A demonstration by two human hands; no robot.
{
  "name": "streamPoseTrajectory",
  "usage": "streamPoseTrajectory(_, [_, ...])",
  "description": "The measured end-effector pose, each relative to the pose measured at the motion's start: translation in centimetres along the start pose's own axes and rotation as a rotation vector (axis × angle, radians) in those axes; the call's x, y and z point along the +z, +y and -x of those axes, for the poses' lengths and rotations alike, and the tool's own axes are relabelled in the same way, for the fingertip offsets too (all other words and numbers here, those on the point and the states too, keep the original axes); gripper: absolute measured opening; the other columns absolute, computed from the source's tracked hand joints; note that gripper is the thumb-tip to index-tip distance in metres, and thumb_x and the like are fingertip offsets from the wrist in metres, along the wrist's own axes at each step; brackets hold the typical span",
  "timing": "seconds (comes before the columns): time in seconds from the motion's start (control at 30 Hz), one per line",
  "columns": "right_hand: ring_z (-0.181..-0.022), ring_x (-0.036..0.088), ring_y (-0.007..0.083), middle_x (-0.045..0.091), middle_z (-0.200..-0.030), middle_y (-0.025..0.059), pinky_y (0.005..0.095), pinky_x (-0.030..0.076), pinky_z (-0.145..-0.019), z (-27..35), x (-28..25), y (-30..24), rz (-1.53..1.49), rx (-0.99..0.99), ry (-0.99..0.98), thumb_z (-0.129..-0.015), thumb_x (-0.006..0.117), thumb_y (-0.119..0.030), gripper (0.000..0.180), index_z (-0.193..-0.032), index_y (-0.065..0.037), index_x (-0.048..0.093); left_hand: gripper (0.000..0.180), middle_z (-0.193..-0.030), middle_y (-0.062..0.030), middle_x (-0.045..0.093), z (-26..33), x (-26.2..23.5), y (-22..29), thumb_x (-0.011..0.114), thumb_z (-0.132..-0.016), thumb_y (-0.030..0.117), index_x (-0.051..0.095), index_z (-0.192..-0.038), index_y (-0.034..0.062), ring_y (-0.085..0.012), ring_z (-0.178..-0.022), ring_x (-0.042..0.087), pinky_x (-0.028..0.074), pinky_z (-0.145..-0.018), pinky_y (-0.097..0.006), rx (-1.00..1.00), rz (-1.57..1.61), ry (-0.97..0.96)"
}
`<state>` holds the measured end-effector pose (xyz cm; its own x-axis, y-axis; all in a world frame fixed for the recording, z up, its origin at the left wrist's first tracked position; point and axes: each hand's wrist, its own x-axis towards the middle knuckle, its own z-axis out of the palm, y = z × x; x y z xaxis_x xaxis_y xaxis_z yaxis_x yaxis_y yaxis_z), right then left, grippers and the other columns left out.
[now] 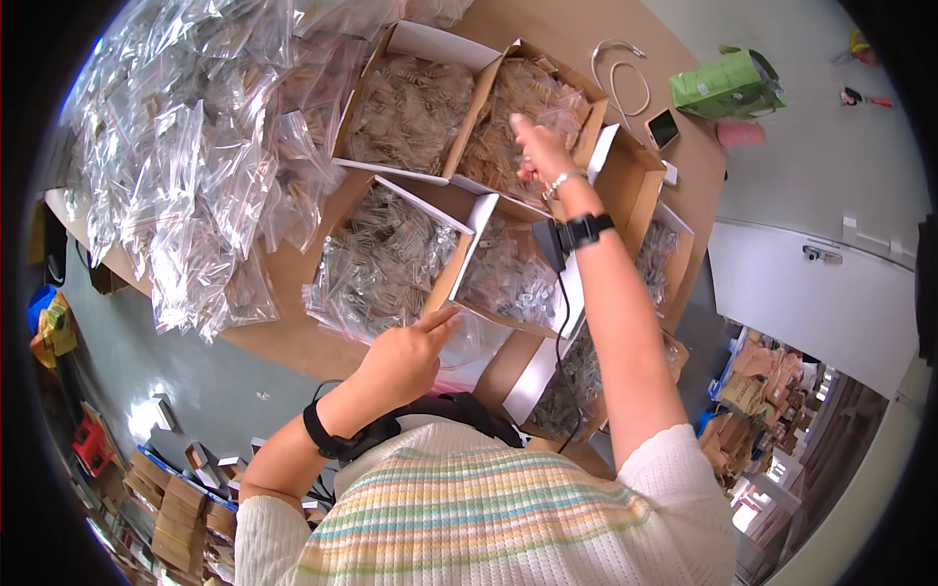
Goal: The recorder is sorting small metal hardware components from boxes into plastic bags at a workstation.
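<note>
My right hand [539, 154] reaches over the far right cardboard box [589, 134], which is filled with small clear bags of brownish parts [493, 146]. Its fingers are apart, and nothing shows between them; the fingertips look partly hidden. My left hand [403, 359] hovers at the near corner of the middle boxes, two fingers stretched out and apart, holding nothing visible. Beside those fingertips is an open box of clear bags with silvery parts [386, 259]. Right of it, another box holds small clear bags [510, 273].
A large heap of clear plastic bags [195, 166] covers the table's left. Another box [410, 107] of bagged parts stands at the back. A white cable [642, 96], a phone [663, 128] and a green bag [728, 86] lie at the right. A black cord [565, 332] hangs by my right forearm.
</note>
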<state>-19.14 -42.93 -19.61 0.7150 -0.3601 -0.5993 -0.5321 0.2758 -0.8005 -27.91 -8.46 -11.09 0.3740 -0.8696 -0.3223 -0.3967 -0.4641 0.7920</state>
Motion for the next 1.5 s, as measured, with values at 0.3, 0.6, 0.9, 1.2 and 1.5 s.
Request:
streamPoseTrajectory(0.3, [-0.063,0.064,0.0179,0.066,-0.076,0.0097,0.0325,0.052,-0.061,-4.0,-0.3,2.5,1.104,0.030,-0.159,-0.078,0.071,-0.022,0.028,-0.090,0.002,0.065,0.062,-0.139,-0.0114,0.056,0.5,0.1,-0.9,0.056,-0.072,-0.005,0.055,-0.133,0.0044,-0.0366,-0.086,0.068,0.058,-0.076,-0.043,0.004,0.031,0.019])
streamPoseTrajectory(0.6, [-0.071,0.072,0.0240,0.073,-0.092,0.0181,0.0320,0.055,-0.073,-2.2,-2.5,1.8,1.077,-0.154,-0.124,-0.078,0.081,-0.034,0.048,-0.108,0.002,0.069,0.056,-0.135,-0.0155,0.059,-0.8,0.1,-1.2,0.051,-0.075,-0.008,0.059,-0.129,0.0034,-0.0397,-0.100,0.065,0.055,-0.086,-0.044,0.109,0.183,0.145])
streamPoseTrajectory(0.9, [-0.106,0.065,0.0399,0.067,-0.112,0.0279,0.0431,0.053,-0.092,-1.5,2.4,3.4,1.385,0.109,-0.046,-0.083,0.069,-0.028,0.041,-0.105,0.006,0.070,0.062,-0.136,-0.0164,0.058,0.9,-1.4,-1.6,0.051,-0.074,-0.007,0.059,-0.133,0.0082,-0.0375,-0.096,0.067,0.056,-0.079,-0.039,0.045,0.177,0.067])
streamPoseTrajectory(1.2, [-0.093,0.067,0.0374,0.071,-0.099,0.0209,0.0426,0.052,-0.084,-0.9,0.2,3.3,1.208,-0.145,0.082,-0.087,0.065,-0.036,0.036,-0.099,-0.003,0.072,0.067,-0.140,-0.0163,0.056,1.2,-1.0,-1.2,0.055,-0.075,-0.007,0.054,-0.140,0.0095,-0.0337,-0.084,0.068,0.055,-0.069,-0.035,0.056,0.230,-0.003])
streamPoseTrajectory(1.5, [-0.074,0.064,0.0115,0.066,-0.079,0.0029,0.0271,0.052,-0.061,4.4,-1.4,-0.1,0.065,-0.034,-0.012,-0.088,0.071,-0.026,0.022,-0.092,-0.004,0.067,0.067,-0.137,-0.0177,0.057,0.9,-0.3,-1.3,0.055,-0.074,-0.006,0.054,-0.139,0.0088,-0.0382,-0.101,0.066,0.056,-0.080,-0.040,0.070,0.194,-0.010])
